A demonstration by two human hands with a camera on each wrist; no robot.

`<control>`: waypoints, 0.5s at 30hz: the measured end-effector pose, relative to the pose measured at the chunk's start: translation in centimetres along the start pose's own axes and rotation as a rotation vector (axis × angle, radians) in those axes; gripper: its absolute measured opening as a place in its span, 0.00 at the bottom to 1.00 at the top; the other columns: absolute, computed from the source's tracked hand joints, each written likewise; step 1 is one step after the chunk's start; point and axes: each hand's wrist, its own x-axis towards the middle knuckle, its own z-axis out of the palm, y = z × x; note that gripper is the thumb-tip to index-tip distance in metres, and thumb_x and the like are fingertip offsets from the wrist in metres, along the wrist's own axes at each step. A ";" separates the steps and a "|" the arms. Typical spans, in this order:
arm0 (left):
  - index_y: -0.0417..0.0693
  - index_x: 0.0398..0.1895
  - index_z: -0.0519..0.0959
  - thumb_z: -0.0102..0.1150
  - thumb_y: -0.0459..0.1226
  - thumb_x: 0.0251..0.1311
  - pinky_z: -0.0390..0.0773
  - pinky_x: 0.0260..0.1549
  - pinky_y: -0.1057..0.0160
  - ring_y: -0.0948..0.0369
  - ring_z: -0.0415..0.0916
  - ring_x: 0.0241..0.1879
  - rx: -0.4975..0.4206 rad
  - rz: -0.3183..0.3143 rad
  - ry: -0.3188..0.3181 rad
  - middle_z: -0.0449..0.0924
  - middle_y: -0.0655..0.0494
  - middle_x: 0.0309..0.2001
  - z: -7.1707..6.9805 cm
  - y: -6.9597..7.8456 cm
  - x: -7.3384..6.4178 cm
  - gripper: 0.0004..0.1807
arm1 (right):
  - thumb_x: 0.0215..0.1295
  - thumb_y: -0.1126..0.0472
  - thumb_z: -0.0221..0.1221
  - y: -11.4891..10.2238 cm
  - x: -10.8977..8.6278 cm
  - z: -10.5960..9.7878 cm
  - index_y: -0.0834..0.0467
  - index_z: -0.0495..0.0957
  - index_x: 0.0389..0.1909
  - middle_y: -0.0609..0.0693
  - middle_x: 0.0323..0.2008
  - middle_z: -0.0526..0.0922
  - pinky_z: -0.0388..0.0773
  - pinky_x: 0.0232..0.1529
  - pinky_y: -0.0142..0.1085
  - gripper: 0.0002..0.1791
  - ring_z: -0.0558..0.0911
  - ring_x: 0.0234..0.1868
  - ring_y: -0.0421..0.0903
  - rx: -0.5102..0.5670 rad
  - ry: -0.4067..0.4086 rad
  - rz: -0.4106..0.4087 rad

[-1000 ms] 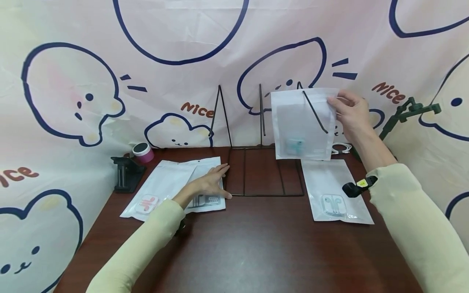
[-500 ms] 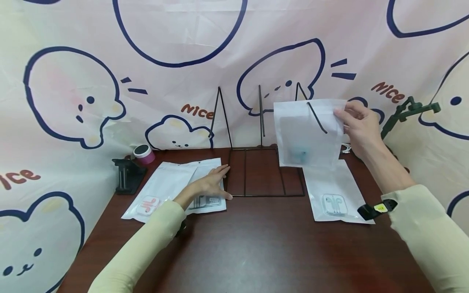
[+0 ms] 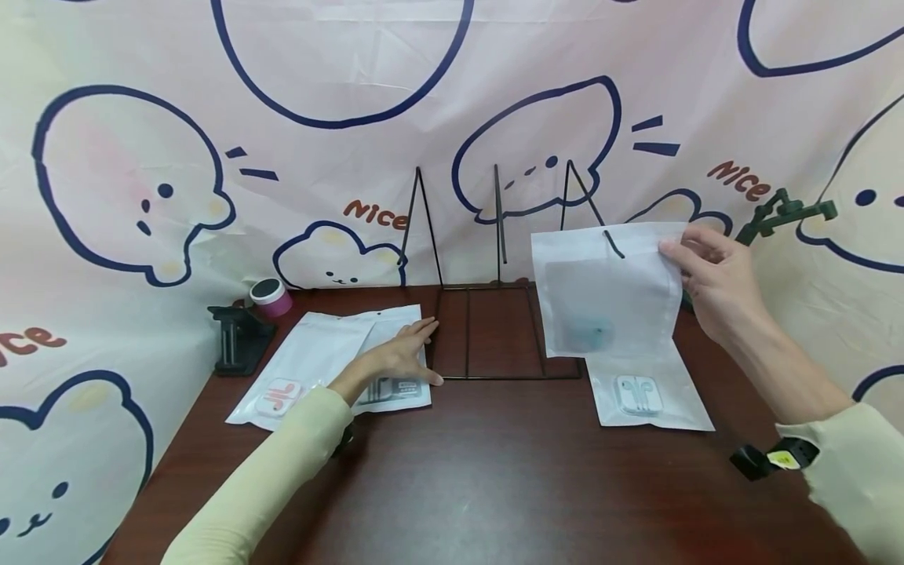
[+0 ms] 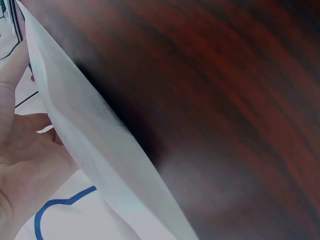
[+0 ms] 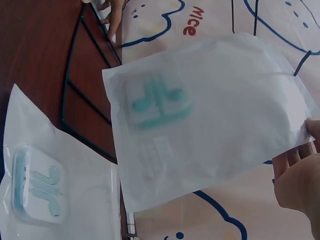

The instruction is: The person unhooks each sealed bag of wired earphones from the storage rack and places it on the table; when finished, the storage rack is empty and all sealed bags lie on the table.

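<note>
In the head view my right hand (image 3: 720,275) pinches the upper right edge of a white pouch (image 3: 607,302). A case of teal earphones (image 5: 157,102) shows through the pouch in the right wrist view. The black wire hook (image 3: 613,243) comes out in front of the pouch just below its top edge, its upper part behind. My left hand (image 3: 395,355) lies with thumb and fingers spread at the left side of the black wire rack (image 3: 466,337), over a white pouch (image 3: 384,320). Whether its fingertips grip the rack's base cannot be told.
Another white pouch with pink earphones (image 3: 278,396) lies at left. One with pale earphones (image 3: 639,395) lies at right, partly behind the lifted pouch. A black stand (image 3: 240,341), a pink-and-white jar (image 3: 271,297) and a green jointed arm (image 3: 784,216) stand near the backdrop.
My right hand has moved down, rightward and nearer with the teal-earphone pouch, whose top edge has slid along the hook toward its tip. My left hand has stayed in place.
</note>
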 end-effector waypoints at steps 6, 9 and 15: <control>0.43 0.85 0.44 0.77 0.52 0.56 0.55 0.76 0.39 0.44 0.47 0.80 0.001 0.005 0.006 0.37 0.48 0.85 0.0 0.0 0.0 0.65 | 0.68 0.72 0.65 -0.7 -1.6 -0.7 0.61 0.88 0.44 0.47 0.37 0.86 0.81 0.32 0.28 0.08 0.83 0.35 0.42 0.047 -0.041 -0.048; 0.44 0.85 0.44 0.77 0.52 0.56 0.55 0.76 0.40 0.45 0.47 0.80 -0.005 0.004 0.005 0.37 0.49 0.85 0.1 0.0 0.0 0.65 | 0.68 0.75 0.63 -1.0 -2.2 -1.0 0.63 0.88 0.42 0.48 0.33 0.87 0.79 0.31 0.28 0.08 0.82 0.35 0.42 0.068 -0.050 -0.058; 0.44 0.85 0.43 0.77 0.52 0.56 0.54 0.76 0.40 0.45 0.44 0.81 -0.015 -0.004 0.006 0.37 0.49 0.85 0.1 0.0 -0.2 0.64 | 0.70 0.76 0.60 -1.6 -3.7 -1.6 0.66 0.86 0.44 0.50 0.34 0.88 0.80 0.34 0.30 0.08 0.83 0.37 0.44 0.071 -0.099 -0.090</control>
